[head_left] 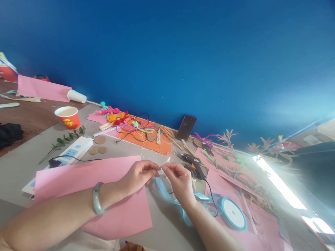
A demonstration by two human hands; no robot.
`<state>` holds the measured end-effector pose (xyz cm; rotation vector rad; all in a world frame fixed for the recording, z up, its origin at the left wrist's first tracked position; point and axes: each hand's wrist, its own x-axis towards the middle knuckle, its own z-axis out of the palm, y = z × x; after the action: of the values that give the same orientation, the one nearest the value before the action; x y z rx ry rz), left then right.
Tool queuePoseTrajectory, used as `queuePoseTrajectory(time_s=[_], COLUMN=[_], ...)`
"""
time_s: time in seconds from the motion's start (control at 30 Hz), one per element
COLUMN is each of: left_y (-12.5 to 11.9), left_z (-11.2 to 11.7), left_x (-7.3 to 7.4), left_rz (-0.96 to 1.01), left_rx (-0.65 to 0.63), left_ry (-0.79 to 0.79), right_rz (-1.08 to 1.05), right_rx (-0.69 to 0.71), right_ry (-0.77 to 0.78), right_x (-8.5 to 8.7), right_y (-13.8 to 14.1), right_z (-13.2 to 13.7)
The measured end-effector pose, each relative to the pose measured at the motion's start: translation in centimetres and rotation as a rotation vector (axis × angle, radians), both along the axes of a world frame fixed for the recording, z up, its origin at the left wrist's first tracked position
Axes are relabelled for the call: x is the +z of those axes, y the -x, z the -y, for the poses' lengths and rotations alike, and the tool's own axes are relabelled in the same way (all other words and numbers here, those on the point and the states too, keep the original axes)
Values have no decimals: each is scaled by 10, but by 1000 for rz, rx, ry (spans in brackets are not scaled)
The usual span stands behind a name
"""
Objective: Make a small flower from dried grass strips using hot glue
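Blue ribbon (163, 190) | just below left grip (138, 176), right grip (180, 180) | contact unclear

Stretches as a grey table (18, 181); bears a red paper cup (70, 121) standing upright, a leafy sprig (60, 142), a white power strip (74, 150) partly under a pink sheet (104, 170), wooden discs (100, 139) and an orange sheet (164, 148)

Craft workspace: glue gun (199, 169), ribbon spool (233, 213), pink paper (123, 218) and pipe cleaners (205, 140) across a grey surface (162, 211).
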<state>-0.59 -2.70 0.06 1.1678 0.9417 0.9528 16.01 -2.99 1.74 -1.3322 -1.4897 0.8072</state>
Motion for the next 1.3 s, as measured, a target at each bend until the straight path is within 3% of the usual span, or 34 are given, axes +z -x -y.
queuePoseTrajectory(time_s=[1.3], left_y=[3], left_z=[-2], left_x=[-6], left_rz=[-62], left_rx=[17], left_ry=[-59], right_rz=[-65], right_rx=[-9], right_ry=[29], right_x=[-1], right_y=[2], right_z=[3])
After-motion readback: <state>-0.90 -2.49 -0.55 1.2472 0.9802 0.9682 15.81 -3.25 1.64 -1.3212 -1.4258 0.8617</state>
